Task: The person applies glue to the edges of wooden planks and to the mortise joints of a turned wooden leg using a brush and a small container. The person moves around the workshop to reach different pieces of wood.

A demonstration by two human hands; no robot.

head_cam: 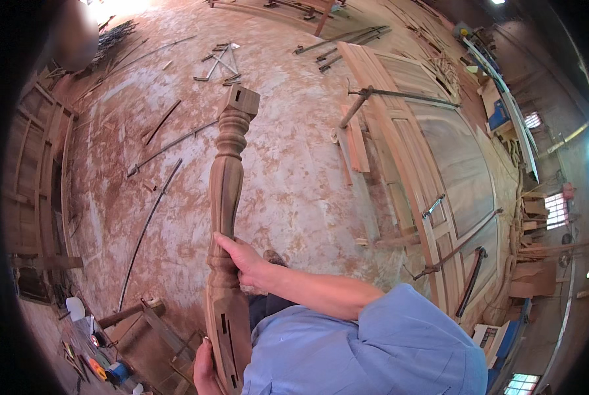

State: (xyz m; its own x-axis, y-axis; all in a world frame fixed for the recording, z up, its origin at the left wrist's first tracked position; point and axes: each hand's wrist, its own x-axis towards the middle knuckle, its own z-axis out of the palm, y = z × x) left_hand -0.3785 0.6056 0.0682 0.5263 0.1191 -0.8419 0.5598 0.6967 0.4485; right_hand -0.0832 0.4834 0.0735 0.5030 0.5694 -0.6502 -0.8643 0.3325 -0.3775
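A turned wooden leg (227, 185) with a square, mortised top block stands lengthwise before me, close to my chest. Around its middle, just above a turned ring, my right hand (245, 261) grips it, thumb along the near face. Low at the bottom of the view, my left hand (205, 368) holds the leg's thicker lower block from its left side. Several narrow slots are cut into that lower block. The lower end of the leg and part of the left hand's fingers are hidden.
A panelled wooden door (403, 133) with bar clamps (408, 96) lies at right. Metal bars (148, 232) and wood scraps lie on the dusty floor. At lower left are hand tools (97, 368) and a wooden stand (161, 326); wooden frames (40, 153) stand at far left.
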